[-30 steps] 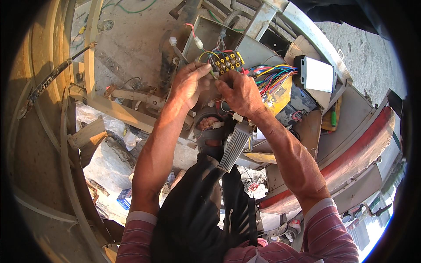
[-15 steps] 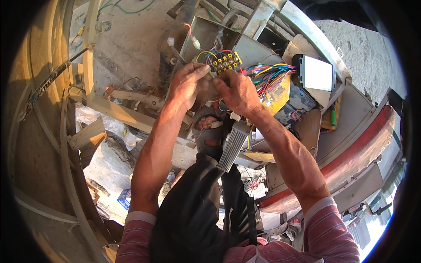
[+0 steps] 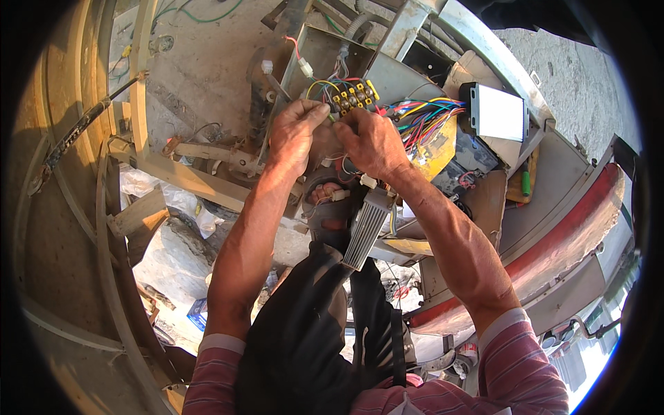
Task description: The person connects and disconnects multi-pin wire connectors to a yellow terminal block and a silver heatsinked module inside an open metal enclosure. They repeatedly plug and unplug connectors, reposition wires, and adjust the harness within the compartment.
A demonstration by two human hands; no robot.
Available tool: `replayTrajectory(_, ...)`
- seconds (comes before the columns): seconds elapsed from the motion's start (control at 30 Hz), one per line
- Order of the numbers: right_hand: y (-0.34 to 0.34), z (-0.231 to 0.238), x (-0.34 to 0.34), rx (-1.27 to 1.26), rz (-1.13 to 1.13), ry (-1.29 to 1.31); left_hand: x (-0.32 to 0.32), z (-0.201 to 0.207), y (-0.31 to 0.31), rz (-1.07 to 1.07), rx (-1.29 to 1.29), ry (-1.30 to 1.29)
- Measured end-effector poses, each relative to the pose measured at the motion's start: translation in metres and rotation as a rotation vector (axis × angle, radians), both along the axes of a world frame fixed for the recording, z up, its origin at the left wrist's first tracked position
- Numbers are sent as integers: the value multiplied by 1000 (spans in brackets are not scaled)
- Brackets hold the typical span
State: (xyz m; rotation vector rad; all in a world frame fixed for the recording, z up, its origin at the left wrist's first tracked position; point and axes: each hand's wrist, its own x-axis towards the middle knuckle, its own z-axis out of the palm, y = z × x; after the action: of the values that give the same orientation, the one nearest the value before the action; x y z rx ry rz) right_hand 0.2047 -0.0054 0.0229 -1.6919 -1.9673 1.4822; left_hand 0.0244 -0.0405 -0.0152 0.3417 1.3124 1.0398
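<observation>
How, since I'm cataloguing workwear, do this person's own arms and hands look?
The left hand and right hand are gloveless, with no watch visible. The short sleeves are dull red with thin pale stripes, ending in plain pale bands.

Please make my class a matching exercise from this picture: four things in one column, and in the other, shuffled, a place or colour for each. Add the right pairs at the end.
Column one
1. Terminal strip
2. Finned metal case
3. Flat box with a white face
4. Thin green wire

Column two
A. At the right-hand end of a bundle of coloured wires
B. At the fingertips of the left hand and right hand
C. Silver-grey, near the dark trousers
D. Yellow and dark, just beyond the fingers

Right pairs: 1-D, 2-C, 3-A, 4-B
</observation>
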Motion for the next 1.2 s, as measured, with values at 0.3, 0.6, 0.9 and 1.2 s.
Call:
replayTrajectory(0.3, -5, -3, -2, 41, -15, 39, 0, 1, -3, -3, 15, -28)
replayTrajectory(0.6, 3, 8, 2, -61, 19, 47, 0, 3, -5, 81, -52, -190)
replayTrajectory(0.9, -5, 4, 3, 43, 4, 92, 3, 20, 2, 17, -117, -87)
replayTrajectory(1.2, -9, -4, 5, 134, 31, 111, 3, 19, 6, -40, -173, 53)
